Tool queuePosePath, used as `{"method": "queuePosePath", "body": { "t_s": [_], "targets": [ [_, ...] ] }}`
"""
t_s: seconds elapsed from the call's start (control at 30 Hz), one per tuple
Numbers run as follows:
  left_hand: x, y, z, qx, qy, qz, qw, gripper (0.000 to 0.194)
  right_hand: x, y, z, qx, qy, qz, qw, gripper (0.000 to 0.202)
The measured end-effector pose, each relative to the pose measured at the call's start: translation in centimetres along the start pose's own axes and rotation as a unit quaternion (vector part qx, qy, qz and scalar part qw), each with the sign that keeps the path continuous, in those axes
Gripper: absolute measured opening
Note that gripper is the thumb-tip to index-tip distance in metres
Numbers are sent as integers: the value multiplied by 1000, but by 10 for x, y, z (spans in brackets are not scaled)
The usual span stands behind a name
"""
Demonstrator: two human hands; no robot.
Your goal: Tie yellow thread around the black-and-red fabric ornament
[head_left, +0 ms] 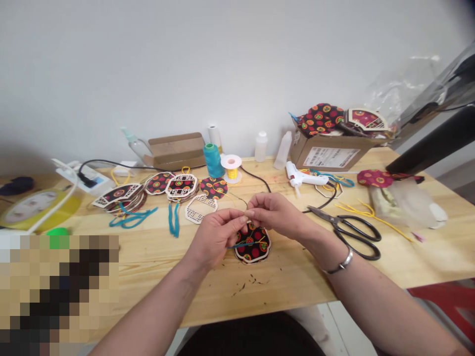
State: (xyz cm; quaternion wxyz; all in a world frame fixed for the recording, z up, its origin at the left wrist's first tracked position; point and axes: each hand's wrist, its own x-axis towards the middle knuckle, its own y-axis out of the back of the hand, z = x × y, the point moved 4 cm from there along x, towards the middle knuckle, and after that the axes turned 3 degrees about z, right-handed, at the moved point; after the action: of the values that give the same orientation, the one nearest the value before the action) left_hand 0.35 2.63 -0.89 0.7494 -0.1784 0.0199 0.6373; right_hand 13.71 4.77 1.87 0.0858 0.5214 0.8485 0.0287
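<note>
Oddly, box label (333, 156) unreadable; left hand (215, 236), right hand (276, 213) both pinch thin thread (248, 213) over fabric ornament (254, 246).

A flat fabric-covered ornament (253, 245), black w/ red-and-green dots and a pale scalloped edge, lies on the wooden worktop (282, 282) just below both hands. A thin thread (248, 213), pinched between left hand (217, 235) and right hand (276, 213), runs above it.
</note>
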Motion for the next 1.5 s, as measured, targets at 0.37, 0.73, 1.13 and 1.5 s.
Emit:
{"method": "queuePosePath", "body": {
  "t_s": [0.37, 0.73, 1.13, 1.5],
  "targets": [
    [0, 3, 0, 8, 8, 16, 1000, 12, 1, -1, 2, -4, 7, -3, 1000, 19],
    [-1, 1, 0, -20, 18, 11, 1000, 14, 0, -1, 0, 28, -1, 9, 1000, 19],
    [1, 1, 1, -42, 40, 7, 998, 21, 0, -2, 1, 44, 0, 7, 999, 21],
    [-1, 1, 0, -50, 38, -17, 998, 19, 0, -2, 2, 86, -24, -7, 996, 25]
  ]
}}
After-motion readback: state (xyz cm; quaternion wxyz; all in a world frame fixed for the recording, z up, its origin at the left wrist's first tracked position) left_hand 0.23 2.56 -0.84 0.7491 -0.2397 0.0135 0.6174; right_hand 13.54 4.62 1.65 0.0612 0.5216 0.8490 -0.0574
